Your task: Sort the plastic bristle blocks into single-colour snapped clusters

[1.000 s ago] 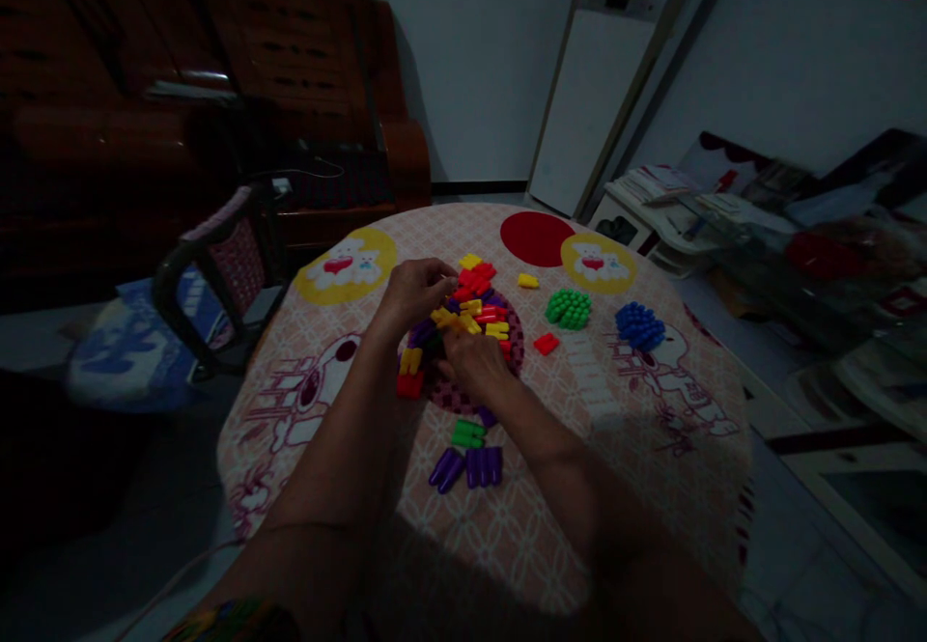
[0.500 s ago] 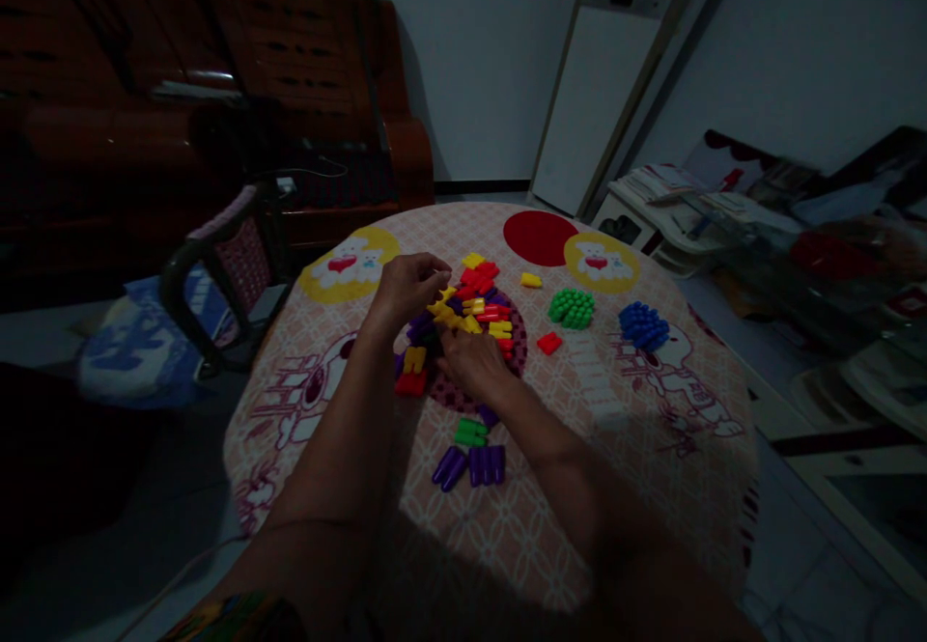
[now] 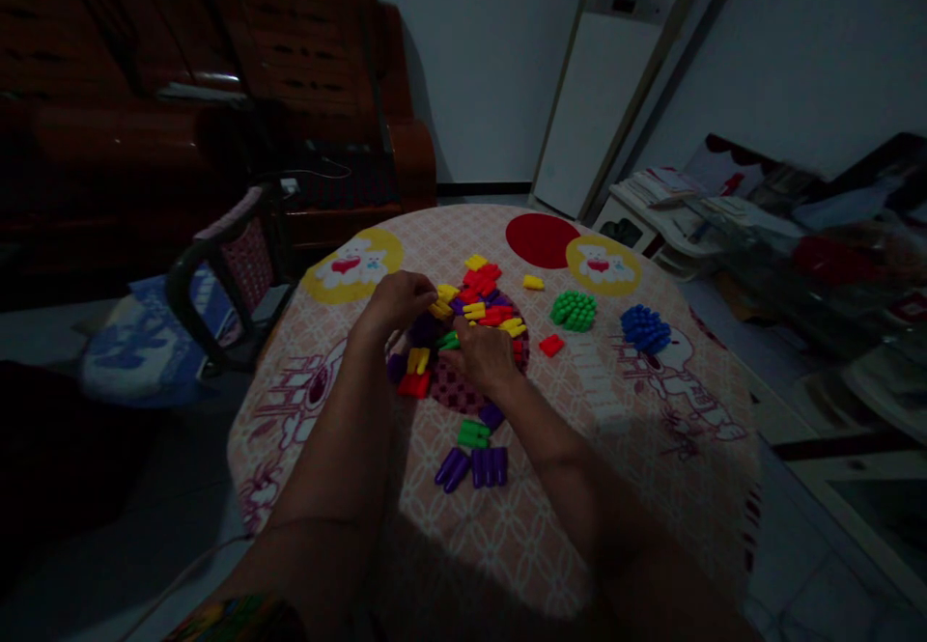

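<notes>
Mid-frame, your left hand (image 3: 406, 302) bends its fingers beside the yellow blocks (image 3: 445, 301); your right hand (image 3: 487, 357) reaches among the pieces. Whether either pinches anything, I cannot tell. They look light, stiff, slightly slick: take them by their sides.

Home living rm, wooden sofa (image 3: 290, 72), cartoon-print tablecloth (image 3: 536, 526)

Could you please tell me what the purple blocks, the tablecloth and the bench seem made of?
The purple blocks look like smooth, glossy plastic, from their bright highlights. The tablecloth, matt and patterned, could be fabric or vinyl. The bench seems varnished wood, brown and shiny.
</notes>
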{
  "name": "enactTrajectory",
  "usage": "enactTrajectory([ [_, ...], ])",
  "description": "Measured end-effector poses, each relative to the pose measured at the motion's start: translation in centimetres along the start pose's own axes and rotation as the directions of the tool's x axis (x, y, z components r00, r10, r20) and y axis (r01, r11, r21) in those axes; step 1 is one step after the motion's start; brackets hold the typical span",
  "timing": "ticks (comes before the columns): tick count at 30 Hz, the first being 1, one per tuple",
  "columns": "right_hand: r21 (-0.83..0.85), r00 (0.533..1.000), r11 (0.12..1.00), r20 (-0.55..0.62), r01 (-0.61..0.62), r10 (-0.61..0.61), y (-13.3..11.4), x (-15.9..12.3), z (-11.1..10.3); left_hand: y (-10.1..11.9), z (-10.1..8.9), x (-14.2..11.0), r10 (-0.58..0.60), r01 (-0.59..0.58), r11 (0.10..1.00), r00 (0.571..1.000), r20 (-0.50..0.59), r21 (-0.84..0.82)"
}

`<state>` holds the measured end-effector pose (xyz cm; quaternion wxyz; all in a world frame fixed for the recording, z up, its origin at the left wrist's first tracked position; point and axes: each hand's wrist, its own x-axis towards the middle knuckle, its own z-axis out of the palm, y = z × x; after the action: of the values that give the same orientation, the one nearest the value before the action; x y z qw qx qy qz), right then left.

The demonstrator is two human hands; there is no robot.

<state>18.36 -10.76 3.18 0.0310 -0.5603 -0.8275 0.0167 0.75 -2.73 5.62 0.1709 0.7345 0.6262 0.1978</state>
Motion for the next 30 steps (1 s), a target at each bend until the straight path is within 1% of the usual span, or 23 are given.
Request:
enactTrajectory([
  [3, -0.027, 0.999, 0.998, 0.009, 0.054, -0.054, 0.0, 0.0, 0.2, 0.3, 0.1, 0.0, -0.004, 0.002, 0.998, 1.000, 0.027, 0.057],
  [7, -0.042, 0.993, 0.994, 0.054, 0.104, -0.102, -0.2, 0.0, 0.4, 0.7, 0.4, 0.0, -0.019, 0.018, 0.999, 0.999, 0.025, 0.048],
  [11, -0.010, 0.986, 0.989, 0.080, 0.150, -0.149, 0.1, -0.4, -0.2, 0.9, 0.4, -0.1, -0.004, 0.003, 0.999, 1.000, 0.008, 0.037],
  [13, 0.028, 0.986, 0.990, 0.083, 0.140, -0.142, 0.7, -0.6, -0.7, 1.0, 0.4, -0.1, 0.004, -0.004, 1.000, 1.000, 0.012, 0.029],
  [14, 0.066, 0.990, 0.991, 0.071, 0.119, -0.124, 1.1, -0.7, -0.8, 1.1, 0.4, 0.0, 0.007, -0.008, 1.000, 1.000, 0.016, 0.024],
  [16, 0.193, 0.998, 0.979, 0.002, 0.063, -0.065, 2.2, -0.6, -1.1, 1.3, 0.4, 0.0, 0.019, -0.019, 1.000, 1.000, 0.020, 0.014],
  [18, 0.373, 0.995, 0.927, -0.104, 0.044, -0.005, 3.4, -0.2, -1.2, 1.4, 0.5, 0.0, 0.032, -0.032, 0.999, 0.999, 0.015, -0.001],
  [20, 0.562, 0.978, 0.825, -0.197, 0.059, 0.064, 4.9, 0.2, -1.3, 1.4, 0.7, 0.1, 0.038, -0.038, 0.999, 0.999, 0.016, -0.031],
  [22, 0.726, 0.954, 0.685, -0.242, 0.055, 0.179, 6.6, 0.4, -1.7, 1.3, 0.8, 0.1, 0.036, -0.034, 0.996, 0.999, 0.024, -0.077],
  [23, 0.788, 0.933, 0.614, -0.247, 0.036, 0.263, 7.6, 0.3, -2.0, 1.2, 0.9, 0.1, 0.036, -0.033, 0.994, 0.999, 0.027, -0.101],
  [24, 0.833, 0.902, 0.553, -0.248, 0.014, 0.352, 8.8, 0.1, -2.4, 1.1, 1.0, 0.1, 0.037, -0.033, 0.992, 0.999, 0.029, -0.122],
  [25, 0.858, 0.859, 0.513, -0.254, -0.011, 0.444, 10.0, -0.2, -2.9, 1.1, 1.0, 0.1, 0.037, -0.033, 0.990, 0.999, 0.027, -0.138],
  [26, 0.863, 0.802, 0.504, -0.275, -0.037, 0.530, 11.4, -0.6, -3.4, 1.0, 1.1, 0.1, 0.039, -0.035, 0.988, 0.999, 0.024, -0.148],
  [27, 0.850, 0.734, 0.523, -0.312, -0.069, 0.604, 12.9, -1.1, -3.8, 0.9, 1.1, 0.1, 0.043, -0.039, 0.987, 0.999, 0.023, -0.153],
  [28, 0.818, 0.665, 0.563, -0.356, -0.118, 0.656, 14.3, -1.6, -4.1, 0.9, 1.2, 0.1, 0.049, -0.045, 0.987, 0.998, 0.025, -0.154],
  [29, 0.769, 0.608, 0.613, -0.402, -0.183, 0.685, 15.8, -2.1, -4.3, 0.9, 1.2, 0.1, 0.055, -0.051, 0.987, 0.998, 0.025, -0.152],
  [30, 0.706, 0.564, 0.659, -0.442, -0.261, 0.697, 17.1, -2.6, -4.4, 1.0, 1.2, 0.1, 0.061, -0.057, 0.988, 0.998, 0.025, -0.147],
])
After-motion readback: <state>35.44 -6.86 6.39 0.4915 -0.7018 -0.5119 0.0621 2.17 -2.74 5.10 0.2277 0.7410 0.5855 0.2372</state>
